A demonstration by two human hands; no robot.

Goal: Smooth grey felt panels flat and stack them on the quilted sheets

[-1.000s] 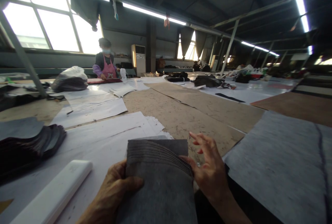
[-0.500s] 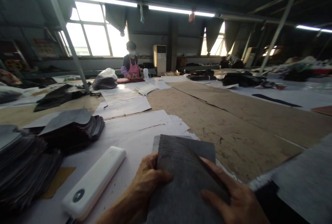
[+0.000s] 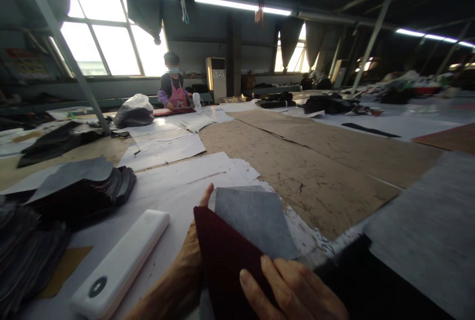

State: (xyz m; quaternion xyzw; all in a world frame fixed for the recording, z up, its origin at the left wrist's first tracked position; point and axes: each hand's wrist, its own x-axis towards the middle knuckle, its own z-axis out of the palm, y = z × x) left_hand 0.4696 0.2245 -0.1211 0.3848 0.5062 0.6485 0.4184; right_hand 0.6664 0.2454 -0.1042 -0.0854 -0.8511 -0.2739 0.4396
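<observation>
dark red ribbed fabric piece (image 3: pixel 226 265) sits at the near desk (image 3: pixel 334 171) edge, grey piece (image 3: pixel 256 221) under it. left hand (image 3: pixel 191 255) grips the stack's left edge, thumb up. right hand (image 3: pixel 297 293) fingers closed on the red piece's lower edge. white power bank (image 3: pixel 120 263) just left; bare cardboard open ahead.
</observation>
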